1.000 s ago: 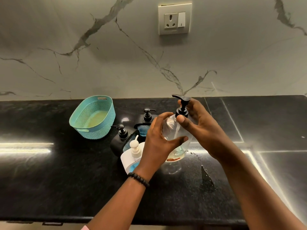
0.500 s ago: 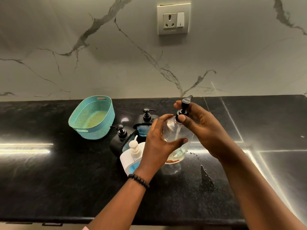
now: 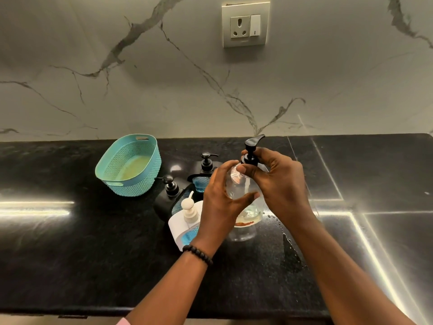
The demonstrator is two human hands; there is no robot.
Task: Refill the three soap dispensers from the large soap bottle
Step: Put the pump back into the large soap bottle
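Note:
A clear, nearly empty large soap bottle stands on the black counter, with a little pale liquid at its bottom. My left hand wraps its body. My right hand pinches the collar of its black pump head, whose spout points up and right. Left of the bottle stand three dispensers: a white one with a cream pump nearest me, a black one behind it, and another black one farthest back. Blue soap shows in their windows.
A teal perforated basket lies tilted at the back left of the counter. Water drops and a wet patch lie right of the bottle. A wall socket sits on the marble backsplash. The counter's front edge runs along the bottom.
The pump head has turned: its spout pointed left, then toward me, and now points up and right. My right hand has rotated with it while my left hand stays on the bottle.

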